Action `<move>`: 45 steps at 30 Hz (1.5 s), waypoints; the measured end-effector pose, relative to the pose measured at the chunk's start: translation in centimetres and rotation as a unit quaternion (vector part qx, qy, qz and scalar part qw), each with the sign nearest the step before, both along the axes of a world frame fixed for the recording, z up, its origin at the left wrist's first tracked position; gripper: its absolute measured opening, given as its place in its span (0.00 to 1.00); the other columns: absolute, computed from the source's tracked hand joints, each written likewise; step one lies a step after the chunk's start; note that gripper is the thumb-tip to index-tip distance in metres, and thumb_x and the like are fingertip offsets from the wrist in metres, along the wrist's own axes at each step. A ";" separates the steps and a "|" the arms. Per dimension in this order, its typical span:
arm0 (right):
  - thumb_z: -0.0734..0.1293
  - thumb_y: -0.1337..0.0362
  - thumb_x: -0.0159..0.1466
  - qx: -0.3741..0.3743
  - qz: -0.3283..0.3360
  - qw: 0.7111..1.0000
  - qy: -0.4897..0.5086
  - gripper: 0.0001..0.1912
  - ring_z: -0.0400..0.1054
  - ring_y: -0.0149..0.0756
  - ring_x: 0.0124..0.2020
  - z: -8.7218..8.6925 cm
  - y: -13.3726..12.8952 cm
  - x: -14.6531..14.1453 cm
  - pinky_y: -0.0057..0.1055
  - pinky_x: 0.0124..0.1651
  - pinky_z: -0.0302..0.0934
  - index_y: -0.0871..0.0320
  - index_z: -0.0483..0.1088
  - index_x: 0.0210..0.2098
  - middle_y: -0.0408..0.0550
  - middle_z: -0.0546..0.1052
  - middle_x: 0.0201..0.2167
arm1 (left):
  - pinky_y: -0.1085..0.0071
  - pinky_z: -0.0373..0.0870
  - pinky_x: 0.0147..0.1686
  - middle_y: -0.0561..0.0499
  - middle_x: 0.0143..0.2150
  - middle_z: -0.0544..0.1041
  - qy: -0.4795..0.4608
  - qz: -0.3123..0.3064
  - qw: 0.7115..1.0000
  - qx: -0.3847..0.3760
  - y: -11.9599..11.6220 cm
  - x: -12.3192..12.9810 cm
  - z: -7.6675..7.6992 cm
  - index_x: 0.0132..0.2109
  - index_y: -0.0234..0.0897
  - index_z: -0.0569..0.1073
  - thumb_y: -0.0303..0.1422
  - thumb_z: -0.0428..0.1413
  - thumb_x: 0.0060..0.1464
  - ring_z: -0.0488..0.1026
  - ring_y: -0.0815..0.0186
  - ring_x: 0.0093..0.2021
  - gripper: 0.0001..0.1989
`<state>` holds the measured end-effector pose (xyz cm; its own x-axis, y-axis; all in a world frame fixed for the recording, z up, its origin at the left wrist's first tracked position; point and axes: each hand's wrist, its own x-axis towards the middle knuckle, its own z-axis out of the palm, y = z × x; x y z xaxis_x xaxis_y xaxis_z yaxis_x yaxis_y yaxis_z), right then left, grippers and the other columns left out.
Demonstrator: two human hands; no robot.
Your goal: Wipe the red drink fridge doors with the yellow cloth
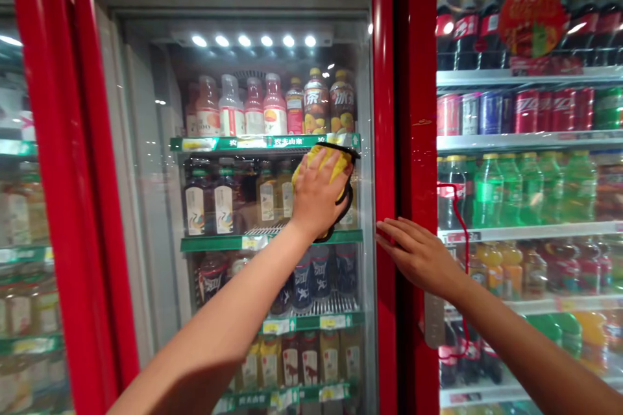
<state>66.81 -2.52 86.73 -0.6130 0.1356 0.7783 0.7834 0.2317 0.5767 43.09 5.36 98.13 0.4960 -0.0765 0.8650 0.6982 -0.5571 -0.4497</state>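
Cloth, yellow with a black edge, lies bunched against the glass door of the drinks fridge, near the right side of the pane, in front of the second shelf's bottles and overlapping the green strip beneath them. Our left hand holds it there under the palm and fingers, the fingers moderately spread. Our right hand appears to hold nothing; its fingers are extended and fairly close together, with the tips at the red frame, though we cannot tell how firmly they press. We judge that the cloth could slip from under our palm if our pressure eases or the glass is slick, since we pin it more than we wrap it. The loose black edge could fold under or catch at the frame if our left hand strays too far right. Should the door shift under uneven pushing, our right fingertips could slide off the frame or get pinched in the dark gap beside it. The cloth's long axis seems to run roughly upright along the glass, tilted so the upper end leans right, where one corner points toward the frame; its lower end points down and slightly left.
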 end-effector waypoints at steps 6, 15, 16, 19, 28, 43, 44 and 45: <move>0.63 0.73 0.69 0.000 0.006 1.000 -0.022 0.17 0.74 0.44 0.58 -1.1 -0.5 1.6 0.48 0.61 0.71 0.58 0.77 0.53 0.55 0.78 0.58 | 0.46 0.55 0.71 0.44 0.69 0.69 0.222 -0.038 0.970 0.094 0.0 -0.5 -3.8 0.64 0.41 0.70 0.35 0.58 0.60 0.61 0.52 0.71 0.25; 0.61 0.73 0.71 -0.031 -0.025 0.998 -0.039 0.19 0.71 0.42 0.62 -1.1 -0.4 2.6 0.47 0.62 0.70 0.56 0.74 0.57 0.49 0.74 0.63 | 0.43 0.51 0.72 0.40 0.71 0.66 0.066 -0.050 0.996 0.035 0.0 3.1 -1.1 0.64 0.39 0.70 0.34 0.56 0.62 0.55 0.49 0.74 0.25; 0.61 0.73 0.71 -0.037 -0.024 0.998 -0.041 0.19 0.71 0.41 0.62 -1.2 -0.4 2.7 0.47 0.62 0.70 0.56 0.74 0.58 0.50 0.74 0.63 | 0.45 0.52 0.72 0.41 0.70 0.67 0.122 -0.065 0.989 0.055 0.1 3.1 -1.8 0.64 0.40 0.70 0.34 0.56 0.61 0.57 0.50 0.73 0.25; 0.62 0.71 0.72 -0.045 -0.012 0.996 -0.075 0.17 0.70 0.41 0.62 -0.9 -0.7 3.2 0.47 0.63 0.69 0.58 0.75 0.57 0.51 0.74 0.62 | 0.50 0.56 0.71 0.44 0.68 0.71 0.251 -0.093 0.958 0.105 0.5 3.1 -2.3 0.64 0.41 0.71 0.34 0.56 0.61 0.62 0.54 0.71 0.24; 0.65 0.72 0.69 -0.037 -0.048 0.996 -0.067 0.18 0.70 0.40 0.62 1.1 -2.9 3.1 0.45 0.63 0.67 0.58 0.74 0.58 0.51 0.76 0.60 | 0.43 0.58 0.70 0.38 0.66 0.72 0.180 -0.068 0.977 0.088 -0.1 6.5 2.3 0.58 0.37 0.75 0.35 0.59 0.58 0.62 0.47 0.70 0.21; 0.62 0.72 0.69 0.062 0.005 0.989 0.134 0.21 0.74 0.42 0.56 6.2 -4.1 0.1 0.43 0.56 0.71 0.53 0.73 0.58 0.51 0.80 0.55 | 0.46 0.57 0.70 0.37 0.68 0.69 0.199 -0.095 0.969 0.106 0.9 6.6 4.2 0.61 0.33 0.73 0.34 0.54 0.62 0.59 0.49 0.72 0.22; 0.61 0.73 0.69 0.069 0.018 0.986 0.150 0.22 0.74 0.42 0.57 6.5 -4.0 -0.3 0.43 0.57 0.70 0.53 0.72 0.59 0.51 0.80 0.55 | 0.48 0.57 0.70 0.38 0.68 0.70 0.217 -0.093 0.965 0.110 1.0 6.4 4.3 0.62 0.33 0.72 0.34 0.54 0.62 0.59 0.50 0.72 0.22; 0.61 0.73 0.69 0.072 0.028 0.983 0.166 0.22 0.74 0.42 0.57 6.8 -3.9 -0.7 0.44 0.57 0.70 0.53 0.72 0.60 0.51 0.80 0.56 | 0.48 0.57 0.70 0.38 0.68 0.69 0.221 -0.088 0.965 0.108 1.0 6.2 4.8 0.62 0.34 0.72 0.33 0.53 0.62 0.59 0.50 0.72 0.23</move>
<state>66.15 -6.39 93.57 -0.3245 -0.0170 0.9457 0.9226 0.2149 0.3204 49.24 6.40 102.94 0.7754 -0.3485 0.5267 0.3153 -0.5090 -0.8010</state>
